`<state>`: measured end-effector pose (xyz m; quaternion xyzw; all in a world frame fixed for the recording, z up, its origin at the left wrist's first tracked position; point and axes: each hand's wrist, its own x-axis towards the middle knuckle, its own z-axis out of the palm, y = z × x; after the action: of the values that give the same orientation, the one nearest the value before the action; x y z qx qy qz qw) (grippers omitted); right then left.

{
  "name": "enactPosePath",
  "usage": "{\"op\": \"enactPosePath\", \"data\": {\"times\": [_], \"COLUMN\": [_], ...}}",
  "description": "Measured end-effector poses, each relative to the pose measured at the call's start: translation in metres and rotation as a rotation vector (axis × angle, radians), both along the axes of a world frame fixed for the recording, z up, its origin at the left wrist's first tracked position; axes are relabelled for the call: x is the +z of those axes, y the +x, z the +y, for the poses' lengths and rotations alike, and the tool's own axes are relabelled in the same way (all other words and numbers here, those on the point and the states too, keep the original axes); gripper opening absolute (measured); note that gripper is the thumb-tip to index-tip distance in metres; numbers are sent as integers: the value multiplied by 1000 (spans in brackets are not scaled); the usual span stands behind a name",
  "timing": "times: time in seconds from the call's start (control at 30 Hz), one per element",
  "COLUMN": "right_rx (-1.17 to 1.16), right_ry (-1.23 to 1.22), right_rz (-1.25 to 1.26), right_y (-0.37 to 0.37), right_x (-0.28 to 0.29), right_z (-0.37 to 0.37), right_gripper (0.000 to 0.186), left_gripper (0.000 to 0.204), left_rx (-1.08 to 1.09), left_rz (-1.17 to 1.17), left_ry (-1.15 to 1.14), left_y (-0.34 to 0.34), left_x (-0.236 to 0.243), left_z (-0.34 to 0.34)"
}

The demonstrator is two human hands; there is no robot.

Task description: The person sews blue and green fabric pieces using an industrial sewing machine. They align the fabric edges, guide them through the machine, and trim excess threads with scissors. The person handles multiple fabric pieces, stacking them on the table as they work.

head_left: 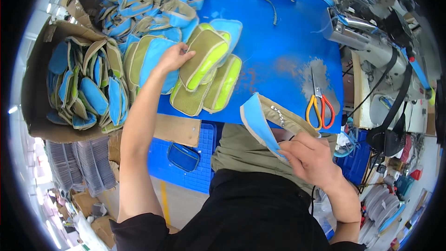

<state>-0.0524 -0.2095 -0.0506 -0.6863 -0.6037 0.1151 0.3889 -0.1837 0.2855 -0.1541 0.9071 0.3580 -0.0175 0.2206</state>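
My left hand (176,58) pinches the edge of an olive fabric panel (198,58) with a lime strip and pale binding, on top of a loose stack of similar panels (211,102) and blue pieces (153,62). My right hand (306,155) grips a long blue-and-khaki strip (253,123) with a zipper and metal pulls, raised over the front edge of the blue worktop (278,42). Scissors (316,88) with orange and yellow handles lie just beyond it on the worktop.
A cardboard box (39,88) full of fabric pieces stands at left. Loose strips (153,0) heap up at the back. A sewing machine (362,32) occupies the right. Below the worktop are a blue plastic crate (162,172) and stacked grey sheets (83,162).
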Motion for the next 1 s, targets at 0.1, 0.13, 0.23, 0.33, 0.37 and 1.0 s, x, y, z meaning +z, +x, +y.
{"op": "enactPosePath", "data": {"times": [0.1,0.13,0.23,0.33,0.37,1.0], "right_rx": [29,33,46,36,39,-252], "right_ry": [14,12,-1,-1,-3,306], "right_rz": [4,8,12,11,9,-40], "right_y": [-2,-4,-5,-1,-1,37], "right_x": [-1,1,4,1,1,25], "right_z": [2,4,3,-2,-2,24], "right_gripper": [20,20,19,18,17,16], "left_gripper": [37,34,24,16,15,14], "left_rx": [15,21,91,57,-15,-626], "left_rz": [-46,-65,-256,-524,-515,-889], "left_ry": [-181,-243,-301,-508,-466,18], "left_y": [0,-1,-5,3,8,45], "left_x": [5,8,30,90,110,154], "left_z": [7,8,1,-51,-73,-274]}}
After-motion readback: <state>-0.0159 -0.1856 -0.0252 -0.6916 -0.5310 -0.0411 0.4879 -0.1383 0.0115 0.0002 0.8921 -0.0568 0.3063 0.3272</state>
